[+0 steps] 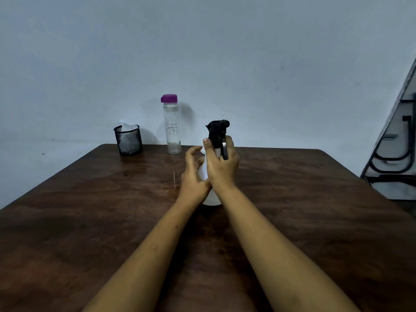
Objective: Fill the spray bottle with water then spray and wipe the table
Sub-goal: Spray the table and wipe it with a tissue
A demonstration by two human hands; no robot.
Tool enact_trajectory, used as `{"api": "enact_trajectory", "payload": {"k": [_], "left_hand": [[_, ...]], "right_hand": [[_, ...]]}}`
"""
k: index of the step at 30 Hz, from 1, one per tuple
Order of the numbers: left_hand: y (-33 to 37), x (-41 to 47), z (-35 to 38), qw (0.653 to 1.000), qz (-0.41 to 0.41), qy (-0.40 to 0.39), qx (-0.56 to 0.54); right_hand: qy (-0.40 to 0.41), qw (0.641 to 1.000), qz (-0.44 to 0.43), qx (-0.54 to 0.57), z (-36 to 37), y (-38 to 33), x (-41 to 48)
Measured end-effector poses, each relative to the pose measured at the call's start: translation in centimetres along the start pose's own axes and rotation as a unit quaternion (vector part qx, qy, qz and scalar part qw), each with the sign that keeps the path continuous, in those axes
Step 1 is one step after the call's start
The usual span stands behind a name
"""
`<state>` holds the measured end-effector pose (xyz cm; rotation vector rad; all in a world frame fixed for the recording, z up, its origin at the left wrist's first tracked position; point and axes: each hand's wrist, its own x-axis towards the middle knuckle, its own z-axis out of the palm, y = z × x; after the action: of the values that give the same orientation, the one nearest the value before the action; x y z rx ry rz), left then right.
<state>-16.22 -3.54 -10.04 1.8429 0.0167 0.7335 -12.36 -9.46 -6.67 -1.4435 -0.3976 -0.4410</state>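
A white spray bottle (203, 172) with a black trigger head (217, 130) stands upright on the dark wooden table (90, 210) near its middle. My right hand (221, 164) is wrapped around the bottle's neck just under the trigger head. My left hand (193, 174) rests against the bottle's left side, fingers spread and curled, thumb near the base. A clear water bottle (172, 129) with a purple cap stands at the table's far edge. It looks almost empty. Most of the spray bottle's body is hidden behind my hands.
A black mesh cup (128, 140) holding white tissue or cloth stands at the far left of the table, by the pale wall. A dark metal frame (396, 149) leans at the right, beyond the table's edge.
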Motion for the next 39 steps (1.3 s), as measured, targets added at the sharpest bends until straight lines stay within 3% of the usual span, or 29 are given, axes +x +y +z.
{"api": "enact_trajectory", "payload": {"k": [4,8,12,15,17,20,23,26,29,34,36,39], "left_hand": [[0.6,-0.4,0.5,1.000,0.005,0.017,0.000],[1.0,-0.8,0.6,1.000,0.007,0.005,-0.008],[1.2,-0.9,0.3,0.998,-0.018,-0.002,-0.054],[1.7,-0.9,-0.2,0.994,-0.043,-0.021,-0.099],[2.4,-1.0,0.0,0.989,-0.054,-0.064,-0.122],[4.6,-1.2,1.0,0.976,-0.068,-0.130,-0.160],[7.4,-1.8,2.2,0.942,-0.109,-0.197,-0.248],[9.4,-3.6,3.9,0.892,-0.142,-0.245,-0.352],[10.8,-5.5,5.3,0.821,-0.185,-0.279,-0.463],[11.5,-6.9,6.6,0.752,-0.227,-0.323,-0.528],[11.9,-7.3,6.9,0.764,-0.226,-0.327,-0.509],[12.9,-7.3,8.0,0.822,-0.202,-0.238,-0.476]], "right_hand": [[0.053,0.997,-0.036,-0.031,-0.5,-0.4,-0.2],[0.035,0.998,-0.041,-0.011,-1.0,-0.5,-0.6],[-0.152,0.988,-0.003,-0.009,-3.0,-1.7,-0.6],[-0.343,0.936,0.058,-0.042,-6.5,-3.1,0.5],[-0.390,0.916,0.097,-0.020,-8.8,-3.8,1.3],[-0.369,0.910,0.165,0.089,-11.6,-4.4,2.3],[-0.402,0.880,0.188,0.167,-13.8,-5.9,2.8],[-0.405,0.863,0.222,0.204,-15.2,-6.3,3.1],[-0.417,0.826,0.253,0.282,-16.1,-7.6,1.9],[-0.429,0.818,0.240,0.297,-17.3,-8.8,-0.2],[-0.417,0.831,0.229,0.287,-17.9,-9.1,-0.6],[-0.378,0.846,0.215,0.307,-19.2,-9.7,-1.4]]}}
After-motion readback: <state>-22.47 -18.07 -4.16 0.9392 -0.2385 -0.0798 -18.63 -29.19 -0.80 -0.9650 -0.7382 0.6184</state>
